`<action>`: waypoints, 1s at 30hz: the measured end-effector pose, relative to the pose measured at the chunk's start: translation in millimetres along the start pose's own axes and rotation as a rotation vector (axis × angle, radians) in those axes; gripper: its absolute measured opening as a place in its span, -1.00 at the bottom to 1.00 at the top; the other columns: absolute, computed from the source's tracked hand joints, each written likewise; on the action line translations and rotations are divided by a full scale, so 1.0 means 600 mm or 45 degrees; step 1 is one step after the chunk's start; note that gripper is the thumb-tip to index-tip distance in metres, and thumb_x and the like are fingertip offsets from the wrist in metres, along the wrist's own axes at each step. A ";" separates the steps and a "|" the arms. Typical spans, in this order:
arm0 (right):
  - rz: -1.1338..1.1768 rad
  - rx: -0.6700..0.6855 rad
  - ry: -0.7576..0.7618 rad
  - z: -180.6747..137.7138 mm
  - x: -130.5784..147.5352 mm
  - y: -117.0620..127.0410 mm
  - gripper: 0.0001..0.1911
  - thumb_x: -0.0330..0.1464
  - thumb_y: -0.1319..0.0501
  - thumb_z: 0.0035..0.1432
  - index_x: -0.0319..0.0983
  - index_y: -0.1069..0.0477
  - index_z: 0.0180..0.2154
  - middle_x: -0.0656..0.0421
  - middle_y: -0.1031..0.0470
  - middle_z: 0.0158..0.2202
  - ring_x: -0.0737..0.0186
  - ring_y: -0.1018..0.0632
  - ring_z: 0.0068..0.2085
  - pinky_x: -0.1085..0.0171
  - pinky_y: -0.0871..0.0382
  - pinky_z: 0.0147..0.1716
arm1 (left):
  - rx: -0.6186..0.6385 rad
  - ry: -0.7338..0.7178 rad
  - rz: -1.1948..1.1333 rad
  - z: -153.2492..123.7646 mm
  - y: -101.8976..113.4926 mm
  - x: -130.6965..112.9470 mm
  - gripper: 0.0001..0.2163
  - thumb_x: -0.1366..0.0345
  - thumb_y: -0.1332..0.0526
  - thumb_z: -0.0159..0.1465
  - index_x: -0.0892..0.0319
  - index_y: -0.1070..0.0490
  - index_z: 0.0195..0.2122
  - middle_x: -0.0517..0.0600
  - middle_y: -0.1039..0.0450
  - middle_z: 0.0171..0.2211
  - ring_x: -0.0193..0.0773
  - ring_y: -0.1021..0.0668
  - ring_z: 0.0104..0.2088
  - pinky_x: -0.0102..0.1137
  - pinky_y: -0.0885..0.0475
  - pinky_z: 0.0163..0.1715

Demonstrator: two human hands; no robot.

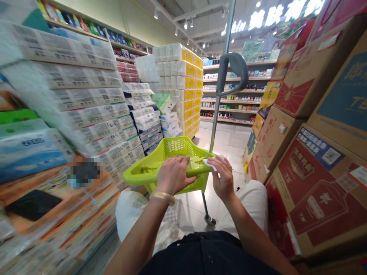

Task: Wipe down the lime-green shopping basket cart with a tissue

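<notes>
A lime-green plastic shopping basket [137,177] sits in front of me, tilted, with perforated walls. My left hand [173,173], a gold-coloured bangle at its wrist, is closed over the near rim, thumb underneath. At the right end of that rim, my right hand [222,175] presses a folded white wipe [211,162] against the plastic. The fingers there are bent around the wipe and cover part of it. Just behind the basket rises a metal pole [215,124] with a grey loop handle [221,76], and a caster [210,220] shows below.
Stacked tissue packs [94,91] line the left side, with a black phone [33,204] on a lower pile. Cardboard cartons [318,191] rise close on my right. Farther back stand wrapped paper rolls [183,88] and stocked shelves [232,95] beyond the tiled floor [232,147].
</notes>
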State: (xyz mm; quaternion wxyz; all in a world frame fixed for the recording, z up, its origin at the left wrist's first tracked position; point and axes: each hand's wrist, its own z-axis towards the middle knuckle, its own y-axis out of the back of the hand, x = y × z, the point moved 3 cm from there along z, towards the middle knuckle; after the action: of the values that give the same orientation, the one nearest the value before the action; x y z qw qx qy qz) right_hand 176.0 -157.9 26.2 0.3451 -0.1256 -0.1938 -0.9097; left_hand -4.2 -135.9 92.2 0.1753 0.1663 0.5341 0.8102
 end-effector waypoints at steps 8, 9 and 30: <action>-0.012 0.152 0.028 0.007 0.014 -0.003 -0.71 -0.43 -0.05 0.31 -0.10 -0.49 -0.06 0.17 -0.58 -0.01 0.12 -0.45 0.17 -0.05 -0.06 0.28 | -0.013 0.000 -0.003 0.000 0.000 -0.001 -0.33 -0.16 -0.24 0.14 0.18 -0.32 0.17 0.11 -0.51 0.02 0.00 -0.53 -0.02 -0.16 -0.36 0.03; -0.015 0.197 0.050 0.006 0.018 -0.004 -0.70 -0.44 -0.05 0.32 -0.09 -0.49 -0.05 0.19 -0.59 -0.01 0.13 -0.46 0.16 -0.03 -0.02 0.29 | -0.015 -0.003 -0.003 0.000 0.000 -0.001 -0.33 -0.16 -0.24 0.15 0.18 -0.32 0.17 0.11 -0.51 0.02 -0.01 -0.53 -0.03 -0.17 -0.36 0.03; 0.058 0.078 -0.197 0.028 -0.011 0.009 -0.73 -0.31 -0.07 0.34 -0.12 -0.54 -0.14 0.14 -0.62 -0.10 0.10 -0.51 0.07 0.00 -0.26 0.17 | 0.005 0.005 -0.006 -0.001 0.000 -0.001 -0.36 -0.15 -0.24 0.15 0.10 -0.31 0.17 0.10 -0.50 0.03 -0.03 -0.52 -0.02 -0.20 -0.33 0.04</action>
State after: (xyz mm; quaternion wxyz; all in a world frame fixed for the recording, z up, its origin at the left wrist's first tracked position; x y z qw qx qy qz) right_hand 185.9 -150.4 40.6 0.3534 -0.1892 -0.2449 -0.8828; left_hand -4.0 -136.5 92.1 0.1758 0.1637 0.5364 0.8090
